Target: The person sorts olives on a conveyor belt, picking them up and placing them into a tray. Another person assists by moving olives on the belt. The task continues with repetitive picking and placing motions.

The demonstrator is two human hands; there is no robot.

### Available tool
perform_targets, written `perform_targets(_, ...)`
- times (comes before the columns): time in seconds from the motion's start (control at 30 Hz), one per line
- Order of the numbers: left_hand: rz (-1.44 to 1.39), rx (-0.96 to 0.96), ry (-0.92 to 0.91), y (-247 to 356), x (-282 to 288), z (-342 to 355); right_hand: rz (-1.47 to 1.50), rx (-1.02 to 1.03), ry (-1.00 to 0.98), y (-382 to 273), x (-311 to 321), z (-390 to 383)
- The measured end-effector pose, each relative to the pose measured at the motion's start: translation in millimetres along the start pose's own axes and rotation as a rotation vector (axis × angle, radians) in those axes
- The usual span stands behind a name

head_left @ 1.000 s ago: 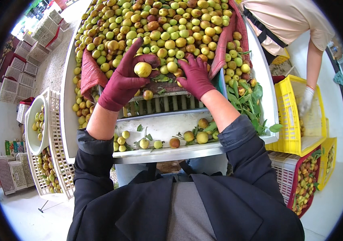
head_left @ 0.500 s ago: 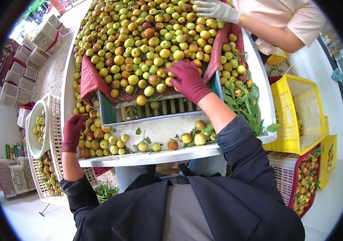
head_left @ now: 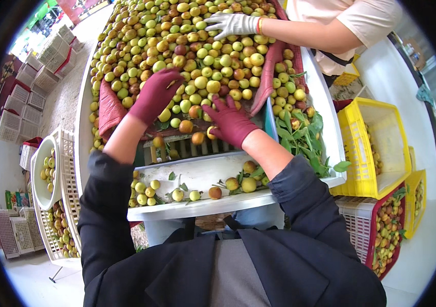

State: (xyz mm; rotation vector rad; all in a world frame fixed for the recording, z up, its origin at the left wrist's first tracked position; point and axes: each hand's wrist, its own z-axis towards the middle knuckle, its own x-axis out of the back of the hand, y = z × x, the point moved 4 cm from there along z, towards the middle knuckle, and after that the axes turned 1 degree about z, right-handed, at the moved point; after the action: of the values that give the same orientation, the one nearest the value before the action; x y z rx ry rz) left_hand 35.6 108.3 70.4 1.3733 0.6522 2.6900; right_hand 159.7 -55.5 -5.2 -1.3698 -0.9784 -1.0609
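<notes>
Round green, yellow and reddish fruit (head_left: 159, 65) lie heaped on a sloping table, over red cloth (head_left: 113, 110). My left hand (head_left: 154, 94), in a maroon glove, is curled closed over the pile's lower edge; whatever it holds is too hidden to name. Just right of it, my right hand (head_left: 228, 124), gloved alike, has its fingers spread on the fruit, thumb beside a yellow one at the edge. Below both is a slatted grate (head_left: 187, 153) with a few fruit on it, and a white trough (head_left: 200, 206) holding loose fruit and leaves.
A co-worker's white-gloved hand (head_left: 228, 25) reaches onto the heap from the upper right. Leafy sprigs (head_left: 307, 148) pile along the right side. Yellow crates (head_left: 353, 153) and a red-rimmed crate of fruit stand at right; at left are a white basin (head_left: 35, 171) on a crate and stacked crates (head_left: 57, 51).
My left hand, holding a yellow fruit earlier, went to the left side, then rose onto the pile. My right hand shifted slightly down. The co-worker's hand moved from the yellow crate onto the heap.
</notes>
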Motion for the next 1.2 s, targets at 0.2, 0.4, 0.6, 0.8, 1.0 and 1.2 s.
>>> perform_targets(0.2, 0.475, 0.156, -0.315, -36.4, -64.3, 67.1, 0.505, 0.121, 0.203, 14.2, 9.9, 0.1)
perform_targets(0.4, 0.668, 0.334, -0.427, -52.8, -79.0, 51.0, 0.751, -0.159, 0.636, 86.7, 34.2, 10.1)
perform_targets(0.6, 0.328, 0.307, -0.162, -31.4, -67.5, 18.5, 0.386, -0.121, 0.314, 69.3, 19.7, 3.2)
perform_targets(0.8, -0.019, 0.429, 0.156, -27.7, -46.6, -21.3, 0.18, 0.0, 0.146, 27.8, 1.0, 7.7)
perform_targets(1.0, -0.471, 0.653, 0.15, -8.2, -52.0, -46.0, 0.441, -0.06, 0.124, 27.7, 5.9, 11.7)
perform_targets(1.2, -0.205, 0.123, 0.334, 82.1, -33.4, -21.9, 1.959, -0.315, -0.267, 27.1, -0.2, 12.4)
